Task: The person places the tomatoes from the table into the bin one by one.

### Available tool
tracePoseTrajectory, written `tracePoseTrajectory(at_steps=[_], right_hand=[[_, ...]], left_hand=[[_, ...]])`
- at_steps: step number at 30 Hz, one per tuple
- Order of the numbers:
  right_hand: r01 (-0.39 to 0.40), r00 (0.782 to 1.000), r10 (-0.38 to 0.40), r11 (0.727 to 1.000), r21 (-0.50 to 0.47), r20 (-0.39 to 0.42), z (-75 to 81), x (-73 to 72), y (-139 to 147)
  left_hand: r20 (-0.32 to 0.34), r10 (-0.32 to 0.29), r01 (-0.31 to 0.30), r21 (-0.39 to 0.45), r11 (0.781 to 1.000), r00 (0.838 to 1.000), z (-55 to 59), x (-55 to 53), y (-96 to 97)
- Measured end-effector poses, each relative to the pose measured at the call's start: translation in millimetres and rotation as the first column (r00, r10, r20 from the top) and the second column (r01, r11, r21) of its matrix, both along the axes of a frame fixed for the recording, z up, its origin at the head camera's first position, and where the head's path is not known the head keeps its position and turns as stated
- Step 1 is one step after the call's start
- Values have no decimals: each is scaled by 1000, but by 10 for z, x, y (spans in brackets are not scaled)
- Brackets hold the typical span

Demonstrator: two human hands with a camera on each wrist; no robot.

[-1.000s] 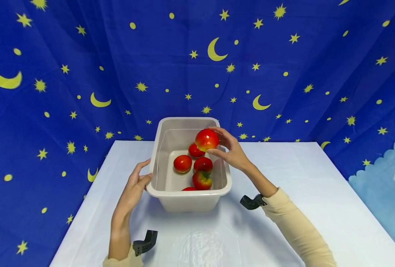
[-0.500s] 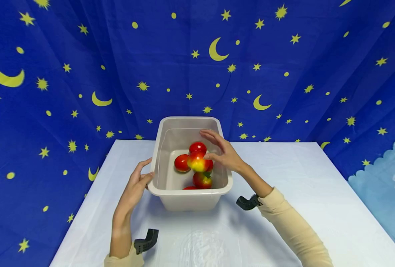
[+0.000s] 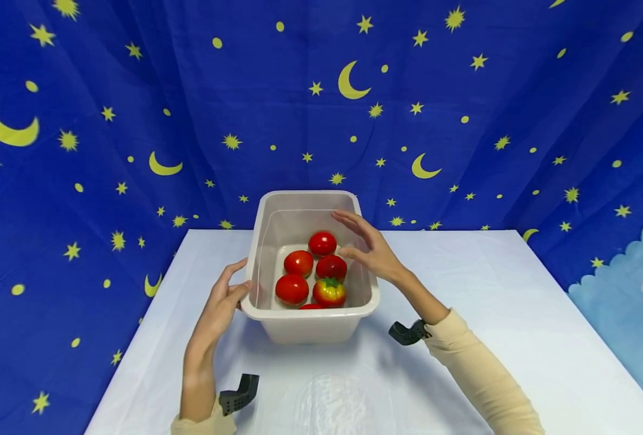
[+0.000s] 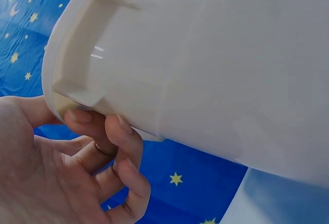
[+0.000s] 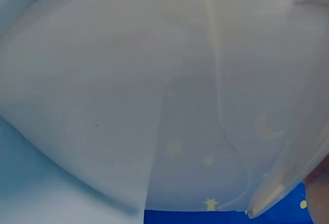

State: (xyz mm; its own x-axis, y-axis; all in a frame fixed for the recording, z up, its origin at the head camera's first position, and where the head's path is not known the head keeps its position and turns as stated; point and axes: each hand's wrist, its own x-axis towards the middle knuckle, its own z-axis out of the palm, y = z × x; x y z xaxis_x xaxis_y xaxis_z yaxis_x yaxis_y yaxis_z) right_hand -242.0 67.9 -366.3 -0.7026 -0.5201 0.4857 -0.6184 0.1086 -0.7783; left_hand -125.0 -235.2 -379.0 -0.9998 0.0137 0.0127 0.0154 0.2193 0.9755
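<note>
A pale grey plastic bin stands on the table with several red tomatoes in it, among them one at the front left and a red-yellow tomato with a green top. My left hand grips the bin's left rim near the front corner; in the left wrist view that hand has thumb and fingertips at the rim edge. Over the right rim reaches my right hand, fingers spread above the tomatoes, holding nothing. The right wrist view is mostly filled by the bin's outer wall.
A white-covered table lies under the bin. Behind it hangs a blue curtain with yellow moons and stars, close to the bin's far end. At the right is a light blue cloth panel.
My right hand has lowered over the bin and let go of the tomato it held. That tomato dropped and now lies at the front left inside. The left hand stays on the rim.
</note>
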Motion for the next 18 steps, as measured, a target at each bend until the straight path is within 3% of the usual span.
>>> tracePoseTrajectory(at_steps=[6, 12, 18], right_hand=[[67, 997, -67, 998, -16, -47, -15, 15, 24], [121, 992, -120, 993, 19, -30, -21, 28, 56], [170, 985, -168, 983, 64, -35, 14, 40, 169]], left_hand=[[-7, 21, -21, -16, 1000, 1000, 17, 20, -50], [-5, 50, -50, -30, 998, 999, 24, 45, -65], [-13, 83, -84, -117, 990, 997, 28, 89, -32]])
